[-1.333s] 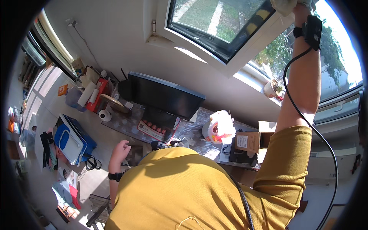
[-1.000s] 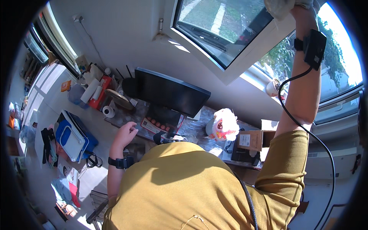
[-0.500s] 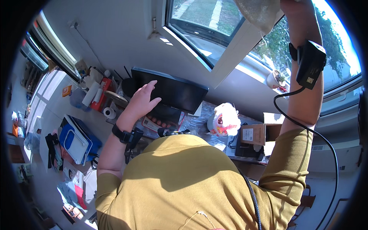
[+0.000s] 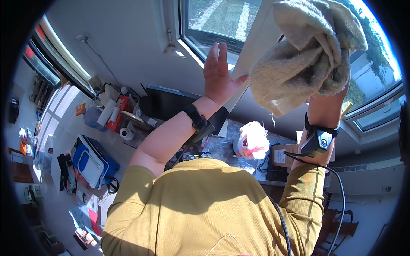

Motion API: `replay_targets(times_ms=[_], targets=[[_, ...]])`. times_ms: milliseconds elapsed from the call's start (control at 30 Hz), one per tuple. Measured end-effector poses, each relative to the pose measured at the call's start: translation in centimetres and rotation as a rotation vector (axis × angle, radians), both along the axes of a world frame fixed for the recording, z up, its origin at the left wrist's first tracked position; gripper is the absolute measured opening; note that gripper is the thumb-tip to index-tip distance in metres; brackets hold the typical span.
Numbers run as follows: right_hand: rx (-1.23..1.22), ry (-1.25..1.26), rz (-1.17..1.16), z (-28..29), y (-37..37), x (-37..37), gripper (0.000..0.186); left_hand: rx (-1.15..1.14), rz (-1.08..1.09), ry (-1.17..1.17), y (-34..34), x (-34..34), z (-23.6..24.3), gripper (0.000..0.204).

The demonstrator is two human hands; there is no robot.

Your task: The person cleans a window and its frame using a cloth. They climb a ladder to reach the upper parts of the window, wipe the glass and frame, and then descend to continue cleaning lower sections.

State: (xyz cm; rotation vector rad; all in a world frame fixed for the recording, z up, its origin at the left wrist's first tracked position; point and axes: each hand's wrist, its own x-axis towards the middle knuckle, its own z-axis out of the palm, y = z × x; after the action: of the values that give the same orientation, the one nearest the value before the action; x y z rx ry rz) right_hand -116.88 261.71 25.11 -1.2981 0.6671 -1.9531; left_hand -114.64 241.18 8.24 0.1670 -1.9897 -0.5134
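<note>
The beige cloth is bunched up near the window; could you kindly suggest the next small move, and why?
Perhaps bring the left hand to the beige cloth: that hand is spread open, apparently empty, thumb toward the cloth, which hangs bunched just beyond the right wrist.

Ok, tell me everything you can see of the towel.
The terry towel is beige-grey, thick and fuzzy, with dingier patches. It is bunched, deep folds gathering toward the middle, looser flaps spreading at upper left and lower left. A pale loose thread dangles from its bottom edge. It is raised in front of the window frame, apparently held by the right hand, whose fingers it hides.
</note>
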Motion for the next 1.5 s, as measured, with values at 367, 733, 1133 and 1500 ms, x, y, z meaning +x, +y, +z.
replay_targets(times_ms=[367, 733, 1133, 1500], targets=[[0.547, 0.265, -0.938, -14.6, -3.0, -8.2, 0.023, -0.095, -0.153, 0.141, 1.4, 0.5, 2.3, 0.077], [0.581, 0.117, -0.837, -15.7, -4.5, -10.6, 0.029, -0.087, -0.178, -0.125, 0.1, 6.0, 3.1, 0.067], [0.562, 0.503, -0.871, -14.8, -5.9, -5.0, 0.020, -0.097, -0.134, -0.148, -1.7, 10.3, 5.9, 0.063], [0.371, 0.771, -0.330, -14.0, -12.9, 5.3, 0.044, 0.062, 0.365, 0.172, -6.5, 17.1, 9.2, 0.068]])
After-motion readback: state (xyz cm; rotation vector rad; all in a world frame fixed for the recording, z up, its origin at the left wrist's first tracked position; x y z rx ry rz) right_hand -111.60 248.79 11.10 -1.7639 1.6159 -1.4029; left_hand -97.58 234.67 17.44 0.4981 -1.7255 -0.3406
